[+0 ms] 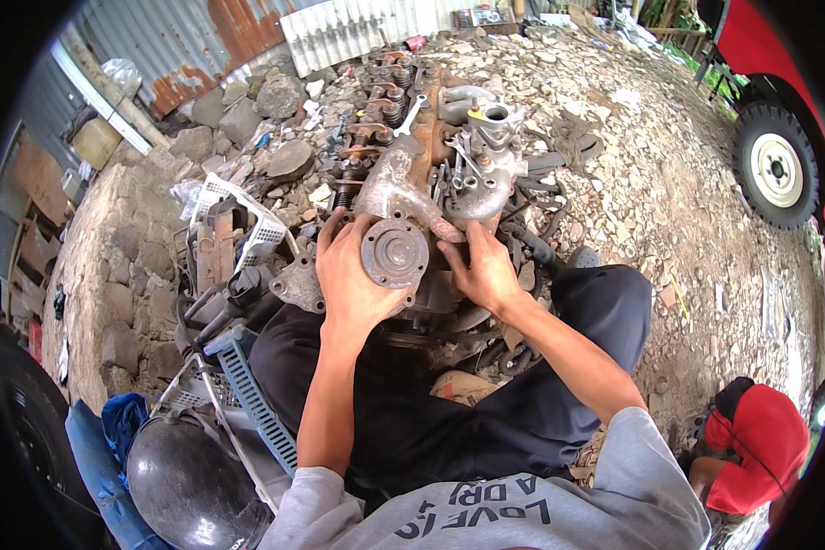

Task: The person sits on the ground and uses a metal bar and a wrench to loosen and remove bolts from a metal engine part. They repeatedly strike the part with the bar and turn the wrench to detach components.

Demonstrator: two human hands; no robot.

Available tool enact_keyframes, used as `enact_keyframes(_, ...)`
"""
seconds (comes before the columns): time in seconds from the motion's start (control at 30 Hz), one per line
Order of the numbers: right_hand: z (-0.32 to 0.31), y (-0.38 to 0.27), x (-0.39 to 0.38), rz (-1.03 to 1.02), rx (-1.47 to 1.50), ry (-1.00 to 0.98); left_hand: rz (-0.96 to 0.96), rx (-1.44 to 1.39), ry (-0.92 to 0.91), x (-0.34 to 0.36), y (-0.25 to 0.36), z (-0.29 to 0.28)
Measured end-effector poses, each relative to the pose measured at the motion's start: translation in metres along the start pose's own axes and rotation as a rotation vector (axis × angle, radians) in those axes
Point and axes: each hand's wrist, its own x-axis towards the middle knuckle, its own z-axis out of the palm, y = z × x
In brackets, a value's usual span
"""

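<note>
Head view, only one. Engine block (423,170) on the rubble ground in front of the seated person, rocker gear exposed along its left side. Round-flanged housing (394,255) at its near end, bolt-holed disc facing up.

Left hand (350,275) on that housing, fingers spread and bent over its far edge; thumb out of sight, so can't tell grip force. Right hand (488,270) just right of it, index near the reddish pipe end (446,229), thumb and index spread apart.

Containers: white mesh basket (264,232) left of the engine, rusty flat metal pieces (215,247) in it. Blue slatted crate (252,394) nearer, by the left thigh; can't make out contents. Yellowish jerrycan (96,144) far left, contents not visible. Black helmet (188,481) beside the crate.

Loose spanners (467,156) lie on the manifold, another spanner (411,116) on the head.

Writing: dark block capitals on the grey shirt (522,513), upside down and partly creased. Pale lettering on the helmet's lower edge, cut off.
</note>
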Motion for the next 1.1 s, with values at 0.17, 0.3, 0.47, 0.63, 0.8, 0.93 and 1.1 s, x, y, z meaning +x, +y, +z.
enact_keyframes(0.17,-0.006,-0.02,0.006,0.039,0.067,0.033,-0.183,-0.221,0.09,-0.002,-0.022,-0.009)
enact_keyframes(0.3,-0.023,-0.058,0.042,0.085,0.119,-0.034,-0.443,-0.49,0.116,0.033,-0.039,-0.033)
enact_keyframes(0.47,0.0,-0.071,0.089,0.029,0.007,0.042,-0.467,-0.672,0.056,0.089,-0.084,-0.052)
enact_keyframes(0.63,0.009,-0.069,0.097,0.09,0.019,-0.031,-0.441,-0.693,0.086,0.086,-0.118,-0.028)
enact_keyframes(0.8,0.018,-0.063,0.09,0.084,-0.042,-0.067,-0.439,-0.819,-0.036,0.083,-0.12,-0.033)
enact_keyframes(0.93,0.019,-0.067,0.081,0.04,-0.124,-0.086,-0.403,-0.75,-0.031,0.08,-0.114,-0.034)
enact_keyframes(1.1,0.019,-0.058,0.076,-0.067,-0.289,0.02,-0.32,-0.421,-0.134,0.079,-0.096,-0.04)
